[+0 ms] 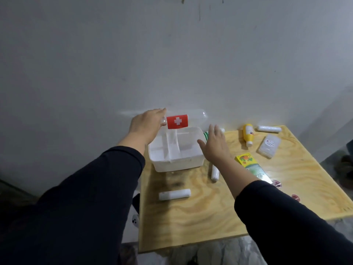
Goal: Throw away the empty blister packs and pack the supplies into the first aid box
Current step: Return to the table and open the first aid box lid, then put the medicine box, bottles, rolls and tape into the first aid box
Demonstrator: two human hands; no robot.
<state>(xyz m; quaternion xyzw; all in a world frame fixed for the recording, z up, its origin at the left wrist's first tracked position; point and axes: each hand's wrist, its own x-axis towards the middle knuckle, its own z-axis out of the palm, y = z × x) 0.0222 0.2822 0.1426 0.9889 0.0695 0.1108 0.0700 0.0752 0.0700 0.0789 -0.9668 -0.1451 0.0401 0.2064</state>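
Observation:
The white first aid box (177, 163) stands open at the table's back left, with dividers inside and nothing in them. Its clear lid (196, 116), marked with a red cross label, is lifted upright. My left hand (146, 126) grips the lid's left end. My right hand (215, 145) hovers with fingers spread beside the box's right rim, holding nothing. Three white bandage rolls (174, 194) (215, 173) (269, 128), a yellow bottle (248, 134), a clear plastic case (269, 145) and a yellow-green carton (252, 167) lie on the table. Two small red blister packs (277, 183) (295, 197) lie near my right sleeve.
The plywood table (191, 222) stands against a grey wall. A green-and-white item (206, 135) is partly hidden behind my right hand. A dark object and a white device (135, 220) lie beside the table's left edge. Shoes (345, 169) are on the floor at right.

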